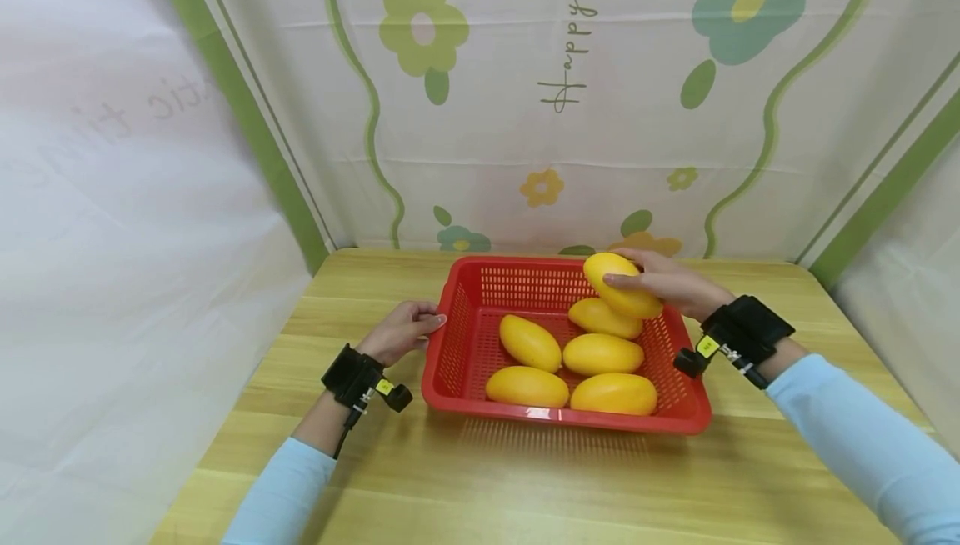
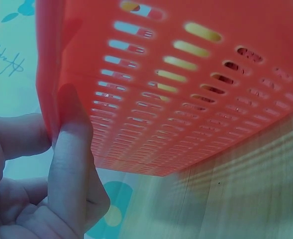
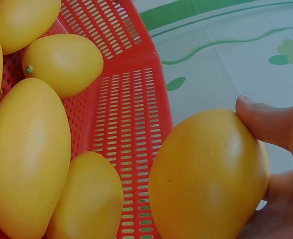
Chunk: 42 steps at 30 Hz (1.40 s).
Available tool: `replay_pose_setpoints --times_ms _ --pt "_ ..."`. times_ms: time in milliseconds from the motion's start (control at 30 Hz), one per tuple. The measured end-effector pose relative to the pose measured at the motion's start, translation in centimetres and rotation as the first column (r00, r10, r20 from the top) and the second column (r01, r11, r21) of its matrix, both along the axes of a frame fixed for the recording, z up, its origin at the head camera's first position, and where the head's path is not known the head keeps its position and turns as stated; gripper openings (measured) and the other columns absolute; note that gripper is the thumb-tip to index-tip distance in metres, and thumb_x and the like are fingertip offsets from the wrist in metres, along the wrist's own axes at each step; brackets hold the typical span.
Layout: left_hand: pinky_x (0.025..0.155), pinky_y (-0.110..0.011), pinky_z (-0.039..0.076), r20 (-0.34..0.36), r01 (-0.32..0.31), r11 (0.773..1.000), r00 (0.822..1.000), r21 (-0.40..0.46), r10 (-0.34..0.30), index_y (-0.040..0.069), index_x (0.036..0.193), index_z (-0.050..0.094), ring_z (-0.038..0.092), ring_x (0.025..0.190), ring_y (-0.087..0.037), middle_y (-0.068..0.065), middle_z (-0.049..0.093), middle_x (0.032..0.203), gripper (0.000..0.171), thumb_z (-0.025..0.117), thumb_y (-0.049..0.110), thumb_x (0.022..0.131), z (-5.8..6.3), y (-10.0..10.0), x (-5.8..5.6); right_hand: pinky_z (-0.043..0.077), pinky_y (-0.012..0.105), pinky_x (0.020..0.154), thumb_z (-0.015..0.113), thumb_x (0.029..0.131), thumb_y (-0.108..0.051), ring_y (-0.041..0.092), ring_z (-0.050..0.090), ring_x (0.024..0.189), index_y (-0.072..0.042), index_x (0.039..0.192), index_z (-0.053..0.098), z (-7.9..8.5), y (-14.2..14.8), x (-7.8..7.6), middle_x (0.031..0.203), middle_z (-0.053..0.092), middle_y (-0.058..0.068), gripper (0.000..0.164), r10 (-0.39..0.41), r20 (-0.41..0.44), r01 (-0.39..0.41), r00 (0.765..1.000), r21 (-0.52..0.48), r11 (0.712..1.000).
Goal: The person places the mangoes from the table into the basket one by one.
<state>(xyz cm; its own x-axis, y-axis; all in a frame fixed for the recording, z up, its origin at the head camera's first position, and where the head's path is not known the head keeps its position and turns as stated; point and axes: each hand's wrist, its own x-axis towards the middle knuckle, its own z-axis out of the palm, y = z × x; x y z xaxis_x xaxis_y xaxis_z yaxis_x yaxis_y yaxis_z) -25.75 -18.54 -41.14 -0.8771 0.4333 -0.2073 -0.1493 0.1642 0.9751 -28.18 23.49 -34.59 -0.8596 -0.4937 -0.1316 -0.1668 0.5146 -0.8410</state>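
Note:
A red perforated plastic basket [image 1: 566, 416] holds several yellow mangoes [image 1: 603, 353] lying on its floor. My left hand [image 1: 405, 330] pinches the basket's left rim between thumb and fingers, as the left wrist view shows at the rim's edge [image 2: 49, 89]. Over the basket's back right part, my right hand [image 1: 663, 278] grips another mango [image 1: 621, 285], thumb on the near side and fingers behind. In the right wrist view this held mango [image 3: 208, 179] appears beside the basket's slotted wall [image 3: 129, 119], with other mangoes [image 3: 29, 154] inside at the left.
The basket stands on a wood-grain table [image 1: 510, 487]. A white flower-printed cloth [image 1: 480, 128] hangs behind the table, with more white cloth [image 1: 135, 237] at the left side. Black straps with small cameras [image 1: 363, 378] sit on both wrists.

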Motion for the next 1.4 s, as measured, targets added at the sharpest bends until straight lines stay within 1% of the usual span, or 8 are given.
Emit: replay_pose_setpoints --times_ms 400,500,600,633,767,867,1167,1400 --pt "0.071 -0.029 0.06 0.011 -0.004 1.0 1.0 -0.001 0.004 -0.012 0.125 0.05 0.066 0.093 -0.027 -0.033 0.056 0.116 0.033 0.048 0.01 0.101 -0.1 0.0 -0.1 0.04 0.052 0.097 0.061 0.092 -0.042 0.035 0.046 0.114 -0.005 0.146 0.033 -0.5 -2.2 -0.6 0.134 0.047 0.022 0.071 -0.011 0.031 0.009 0.999 0.053 0.999" --pt "0.071 -0.03 0.06 0.015 -0.008 1.0 1.0 -0.001 0.008 -0.011 0.125 0.05 0.066 0.093 -0.028 -0.032 0.057 0.115 0.033 0.048 0.011 0.101 -0.1 0.0 0.0 0.03 0.062 0.106 0.062 0.091 -0.04 0.042 0.034 0.131 -0.003 0.145 0.032 -0.9 -2.8 -0.9 0.148 0.032 0.028 0.072 -0.011 0.053 0.008 0.999 0.053 0.999" --pt "0.07 -0.029 0.06 0.016 -0.01 1.0 1.0 0.005 0.01 -0.011 0.124 0.051 0.066 0.093 -0.029 -0.029 0.058 0.113 0.032 0.049 0.011 0.1 -0.1 0.1 0.0 0.02 0.066 0.111 0.062 0.091 -0.04 0.046 0.014 0.14 0.001 0.145 0.028 -1.2 -3.4 -1.0 0.156 0.009 0.031 0.076 -0.015 0.077 0.011 0.997 0.047 0.999" --pt "0.07 -0.029 0.06 0.014 -0.007 1.0 1.0 0.007 0.007 -0.011 0.124 0.051 0.066 0.093 -0.029 -0.03 0.058 0.113 0.033 0.049 0.011 0.1 -0.1 0.1 0.0 0.019 0.065 0.112 0.063 0.091 -0.04 0.046 0.012 0.14 0.002 0.145 0.027 -1.3 -3.6 -1.0 0.157 0.006 0.031 0.077 -0.021 0.08 0.017 0.997 0.051 0.999" --pt "0.07 -0.029 0.06 0.009 0.001 1.0 1.0 0.016 -0.001 -0.013 0.126 0.049 0.065 0.095 -0.031 -0.032 0.056 0.114 0.035 0.049 0.011 0.1 -0.1 0.1 -0.1 0.029 0.06 0.107 0.063 0.091 -0.038 0.043 0.032 0.126 0.004 0.143 0.029 -1.5 -4.7 -1.4 0.146 0.028 0.03 0.075 -0.013 0.087 0.008 0.996 0.057 0.998" --pt "0.071 -0.029 0.06 0.005 0.001 1.0 1.0 0.015 -0.001 -0.013 0.127 0.048 0.065 0.095 -0.03 -0.033 0.056 0.115 0.036 0.049 0.012 0.1 -0.2 0.0 -0.1 0.033 0.057 0.105 0.064 0.091 -0.036 0.038 0.04 0.116 0.003 0.142 0.031 -1.8 -5.8 -1.7 0.135 0.041 0.026 0.072 0.0 0.087 -0.006 0.996 0.066 0.998" --pt "0.069 -0.03 0.06 0.02 -0.019 1.0 1.0 0.014 0.019 -0.01 0.124 0.051 0.066 0.093 -0.029 -0.028 0.058 0.113 0.032 0.049 0.011 0.1 -0.5 0.0 -0.2 0.029 0.06 0.11 0.066 0.089 -0.033 0.04 0.036 0.129 0.001 0.145 0.029 -2.7 -8.6 -1.8 0.147 0.035 0.026 0.075 -0.004 0.066 -0.007 0.998 0.157 0.988" --pt "0.07 -0.029 0.06 0.012 -0.016 1.0 1.0 0.025 0.016 -0.012 0.124 0.05 0.066 0.092 -0.027 -0.028 0.059 0.112 0.033 0.05 0.011 0.1 -0.5 0.0 -0.2 0.028 0.059 0.111 0.065 0.09 -0.032 0.04 0.036 0.13 0.002 0.144 0.031 -3.2 -9.8 -2.0 0.147 0.037 0.026 0.072 0.004 0.038 -0.012 0.999 0.198 0.98"
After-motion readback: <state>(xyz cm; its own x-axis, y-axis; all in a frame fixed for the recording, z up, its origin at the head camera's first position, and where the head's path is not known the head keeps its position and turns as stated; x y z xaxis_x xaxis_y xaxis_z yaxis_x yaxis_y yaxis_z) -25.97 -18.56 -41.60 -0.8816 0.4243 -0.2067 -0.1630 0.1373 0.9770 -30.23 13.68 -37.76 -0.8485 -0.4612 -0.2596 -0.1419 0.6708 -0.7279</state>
